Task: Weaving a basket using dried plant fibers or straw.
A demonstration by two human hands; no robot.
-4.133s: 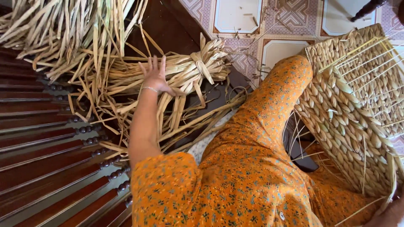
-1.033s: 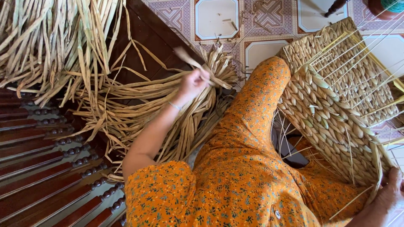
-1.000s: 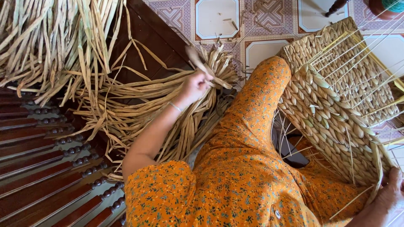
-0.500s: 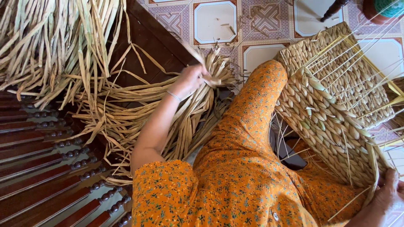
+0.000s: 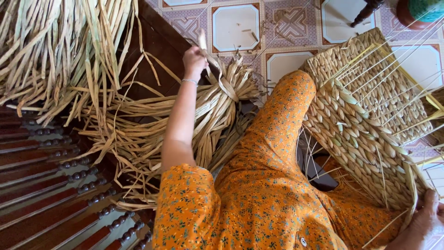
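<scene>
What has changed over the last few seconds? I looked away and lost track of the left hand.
The left hand lifted off the tied bundle of dried straw, closed on one strand and drew it up and away from the body. The right hand stayed on the edge of the woven basket.

The single camera sits on my head and looks steeply down over my orange lap (image 5: 259, 203), close in, facing forward to the tiled floor (image 5: 236, 25) at the top, with my left hand (image 5: 194, 58) reaching ahead and my right hand (image 5: 423, 222) at the lower right corner.
</scene>
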